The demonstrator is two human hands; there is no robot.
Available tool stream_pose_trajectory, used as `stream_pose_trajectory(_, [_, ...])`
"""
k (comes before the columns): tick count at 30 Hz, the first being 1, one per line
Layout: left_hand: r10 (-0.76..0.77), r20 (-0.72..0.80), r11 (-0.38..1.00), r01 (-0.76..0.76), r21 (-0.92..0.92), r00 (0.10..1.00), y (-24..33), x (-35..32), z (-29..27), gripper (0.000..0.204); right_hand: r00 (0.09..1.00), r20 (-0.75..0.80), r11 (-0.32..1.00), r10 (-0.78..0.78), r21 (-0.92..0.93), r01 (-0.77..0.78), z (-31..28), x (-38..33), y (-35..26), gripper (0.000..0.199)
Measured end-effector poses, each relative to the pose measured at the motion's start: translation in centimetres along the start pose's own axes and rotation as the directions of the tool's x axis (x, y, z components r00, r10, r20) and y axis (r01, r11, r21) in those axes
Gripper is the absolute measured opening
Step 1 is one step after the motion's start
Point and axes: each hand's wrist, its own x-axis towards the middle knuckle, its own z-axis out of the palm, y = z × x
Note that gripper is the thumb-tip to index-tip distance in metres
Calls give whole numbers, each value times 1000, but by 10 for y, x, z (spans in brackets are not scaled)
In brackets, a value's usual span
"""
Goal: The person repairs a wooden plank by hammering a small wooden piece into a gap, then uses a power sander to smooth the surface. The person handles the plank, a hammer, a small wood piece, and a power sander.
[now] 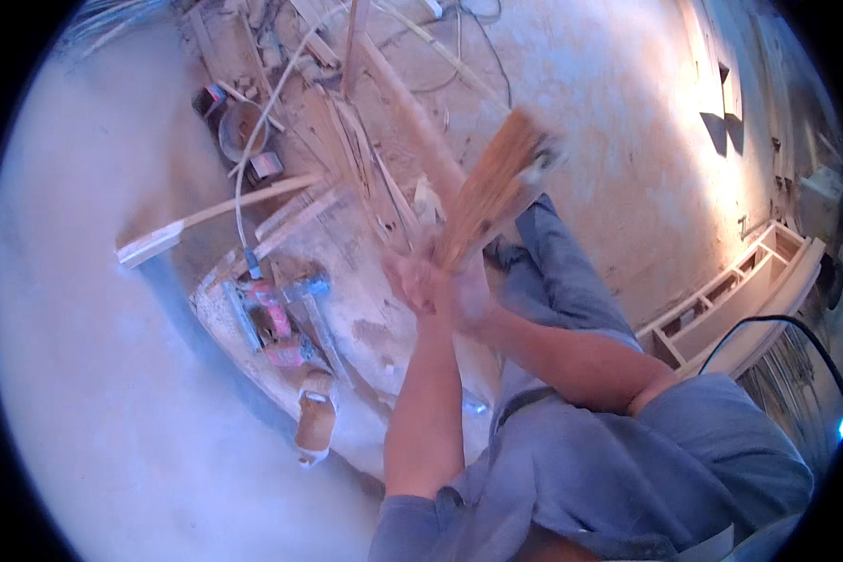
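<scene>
A short, rough brown wooden board slants up and to the right from my two hands, its far end smeared by motion. My left hand is closed at the board's lower end. Close against it, my right hand is closed around the same end, partly behind the wood. Motion blurs the fingers of both hands. Beyond the board, a long pale wooden strip runs toward the far side.
Scrap wood and a round bucket lie far left. A red power tool with a pale cable lies left of my arms, near an open carton. A divided wooden frame stands at right.
</scene>
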Motion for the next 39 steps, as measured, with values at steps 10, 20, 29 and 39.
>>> stream_pose_trajectory(10, [-316, 189, 948, 302, 100, 930, 31, 24, -15, 62, 845, 40, 822, 534, -259, -507, -24, 95, -25, 17])
stream_pose_trajectory(20, [-286, 172, 957, 272, 101, 943, 38, 24, -18, 61, 731, 21, 631, 682, -523, -574, -73, 135, 135, 16])
stream_pose_trajectory(29, [-304, 157, 951, 290, 107, 940, 38, 20, -17, 52, 623, 172, 526, 763, -726, -444, -109, 124, 206, 42])
stream_pose_trajectory(39, [-340, 96, 940, 335, 67, 936, 35, 24, -23, 52, 367, 125, 349, 922, -681, -644, -191, 215, 211, 42])
